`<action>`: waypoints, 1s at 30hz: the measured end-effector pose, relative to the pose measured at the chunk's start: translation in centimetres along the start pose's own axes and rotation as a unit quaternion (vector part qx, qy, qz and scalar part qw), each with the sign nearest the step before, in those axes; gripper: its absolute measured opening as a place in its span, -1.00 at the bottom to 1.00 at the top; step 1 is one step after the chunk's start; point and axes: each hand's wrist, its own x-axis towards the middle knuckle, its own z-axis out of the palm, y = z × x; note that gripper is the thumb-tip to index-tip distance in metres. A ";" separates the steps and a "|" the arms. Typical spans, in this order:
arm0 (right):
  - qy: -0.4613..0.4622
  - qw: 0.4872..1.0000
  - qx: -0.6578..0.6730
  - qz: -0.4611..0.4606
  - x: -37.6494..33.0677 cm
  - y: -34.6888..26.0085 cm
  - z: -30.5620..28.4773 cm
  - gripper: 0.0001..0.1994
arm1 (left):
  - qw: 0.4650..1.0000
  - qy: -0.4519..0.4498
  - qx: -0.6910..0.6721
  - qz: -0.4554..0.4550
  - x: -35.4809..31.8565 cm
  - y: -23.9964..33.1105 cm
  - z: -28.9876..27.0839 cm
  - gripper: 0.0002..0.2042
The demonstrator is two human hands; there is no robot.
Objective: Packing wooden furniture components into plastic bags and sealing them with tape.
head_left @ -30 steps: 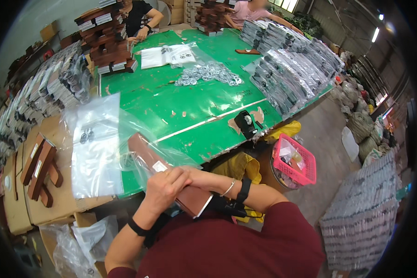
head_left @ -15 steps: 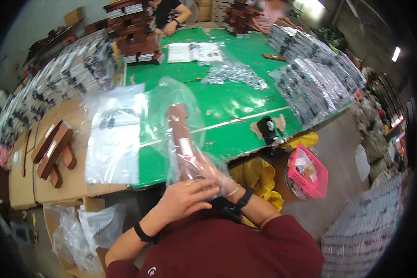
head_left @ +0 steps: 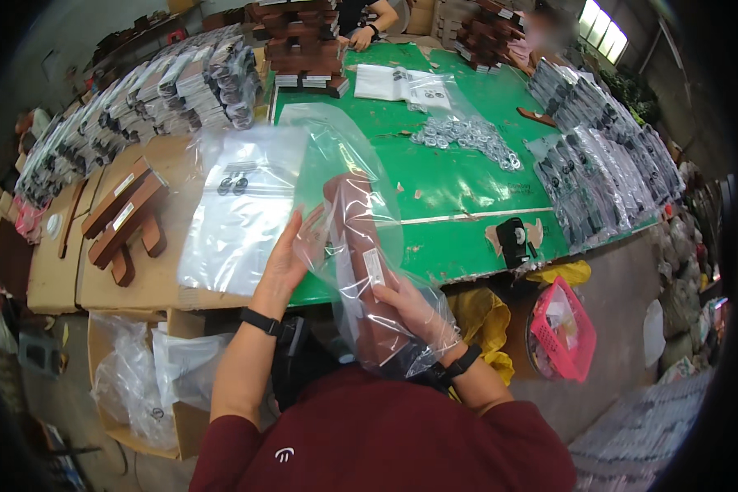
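Observation:
A reddish-brown wooden piece [head_left: 357,225] with a white label lies inside a large clear plastic bag [head_left: 336,143]. My right hand [head_left: 414,316] reaches into the bag and is closed on the wooden piece's near part, its thumb beside the label. Fingers stretched out, my left hand [head_left: 291,254] is at the bag's left side; part of it shows through the film. To its left lies a pile of flat clear bags [head_left: 242,213] with dark printing. Further left, several brown wooden pieces [head_left: 127,217] rest crossed on cardboard.
Rows of wrapped packs [head_left: 156,90] line the far left; more packs [head_left: 590,184] stand at right. Wooden stacks [head_left: 303,45] rise at the back, near a co-worker's hand [head_left: 362,38]. Small ring-shaped parts [head_left: 467,139] lie on the green table [head_left: 443,246]. A pink basket [head_left: 578,328] stands right.
My left hand has moved away from my right wrist, forward to the bag's left side, and its fingers have spread. The view has shifted, so the table scene sits further right.

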 end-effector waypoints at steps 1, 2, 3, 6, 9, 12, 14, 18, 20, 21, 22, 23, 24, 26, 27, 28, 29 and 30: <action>0.001 1.000 0.000 0.003 0.0 0.1 -0.2 -0.41 | 0.997 0.015 0.006 0.074 -0.3 -0.4 1.6 -0.24; 0.000 1.000 -0.016 0.024 0.0 0.4 -0.3 -0.41 | 0.997 0.017 0.004 0.072 -0.6 -0.3 3.1 -0.24; -0.002 0.999 -0.032 0.044 0.0 0.6 -0.6 -0.41 | 0.988 0.031 0.127 0.088 -0.8 0.5 5.7 -0.15; -0.020 0.992 -0.101 0.079 0.4 0.8 -0.6 -0.39 | 0.919 0.100 0.341 0.171 -0.4 1.3 8.4 0.03; -0.036 0.985 -0.162 -0.049 0.9 1.3 0.0 -0.41 | 0.871 0.129 0.416 0.228 0.4 0.9 8.7 0.19; 0.017 0.975 -0.219 -0.019 1.7 1.3 -0.3 -0.38 | 0.916 0.085 0.347 0.180 -1.1 -1.7 9.3 0.25; 0.030 0.997 -0.068 0.013 2.4 1.6 -0.8 -0.42 | 0.914 0.048 0.388 0.107 -2.7 -3.1 8.8 0.24; 0.017 0.999 -0.033 0.029 1.7 2.0 -1.6 -0.50 | 0.922 0.025 0.383 0.060 -4.4 -0.5 6.9 0.14; 0.014 0.999 -0.015 0.042 1.3 2.3 -2.1 -0.51 | 0.973 0.034 0.223 0.054 -4.0 1.8 5.8 0.04; 0.009 0.998 -0.006 0.057 1.5 2.2 -2.0 -0.53 | 0.972 0.036 0.224 0.057 -3.7 2.0 5.4 0.04; 0.007 0.998 -0.006 0.056 1.6 2.0 -1.6 -0.53 | 0.976 0.034 0.201 0.080 -3.3 2.0 5.0 -0.01; 0.007 0.999 -0.003 0.050 1.5 1.8 -1.1 -0.52 | 0.978 0.032 0.178 0.103 -3.1 2.2 4.8 -0.06; 0.008 0.999 -0.001 0.045 1.4 1.6 -0.9 -0.51 | 0.978 0.033 0.176 0.104 -2.7 2.1 5.3 -0.06; -0.006 0.998 -0.022 0.051 1.8 2.1 -1.1 -0.50 | 0.967 0.050 0.225 0.109 -2.3 1.6 6.9 -0.16; -0.016 0.997 -0.042 0.055 2.1 2.5 -1.3 -0.48 | 0.967 0.051 0.224 0.109 -1.9 1.2 7.2 -0.16; -0.017 0.997 -0.042 0.056 2.4 2.7 -1.4 -0.48 | 0.957 0.067 0.256 0.116 -1.6 0.7 7.3 -0.20; 0.000 0.992 -0.121 0.040 2.6 2.9 -1.4 -0.45 | 0.946 0.084 0.288 0.122 -1.3 0.2 7.5 -0.24; 0.016 0.980 -0.199 0.023 2.8 2.9 -1.3 -0.42 | 0.946 0.085 0.288 0.122 -1.2 -0.5 7.5 -0.24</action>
